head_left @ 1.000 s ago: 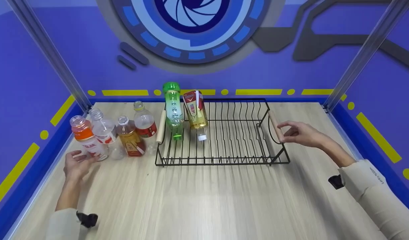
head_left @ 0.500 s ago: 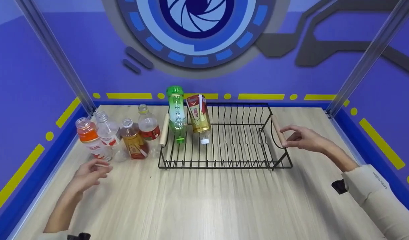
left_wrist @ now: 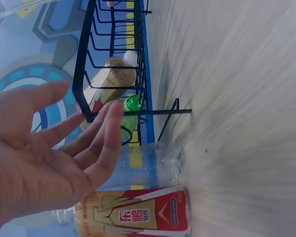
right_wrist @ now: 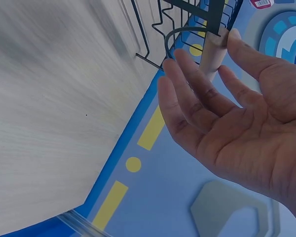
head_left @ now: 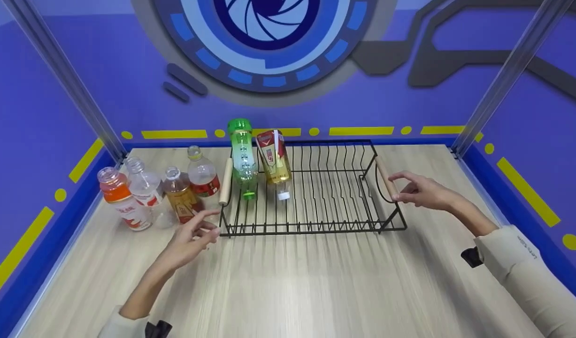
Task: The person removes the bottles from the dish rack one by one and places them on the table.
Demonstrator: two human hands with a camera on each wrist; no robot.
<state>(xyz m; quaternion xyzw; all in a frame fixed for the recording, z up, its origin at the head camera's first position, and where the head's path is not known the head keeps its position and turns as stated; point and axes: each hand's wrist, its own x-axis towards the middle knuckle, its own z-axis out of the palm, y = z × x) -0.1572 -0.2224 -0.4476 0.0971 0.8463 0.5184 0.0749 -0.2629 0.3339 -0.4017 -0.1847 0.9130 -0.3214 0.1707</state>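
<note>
My left hand (head_left: 188, 241) is at the front left corner of a black wire dish rack (head_left: 311, 231), fingers loosely bent, holding nothing. In the left wrist view its fingertips overlap the rack's corner. At the rack's right end, my right hand (head_left: 426, 191) has thumb and forefinger against the outer side of the wooden handle (head_left: 386, 178); its other fingers are loosely bent. Inside the rack two bottles lean with their caps down: a green one (head_left: 244, 157) and a red-and-gold labelled one (head_left: 274, 159). A similar gold-labelled bottle (left_wrist: 133, 213) stands close by my left hand.
Left of the rack several bottles stand without caps: an orange-topped one (head_left: 126, 202), a clear one (head_left: 144, 183) and a red-labelled one (head_left: 203, 173). Blue panels (head_left: 311, 103) bound the wooden table (head_left: 316, 281) at the back and sides.
My left hand has moved right, from beside the orange-topped bottle to the rack's front left corner. The right hand stays at the handle. The bottles and rack have stayed in place.
</note>
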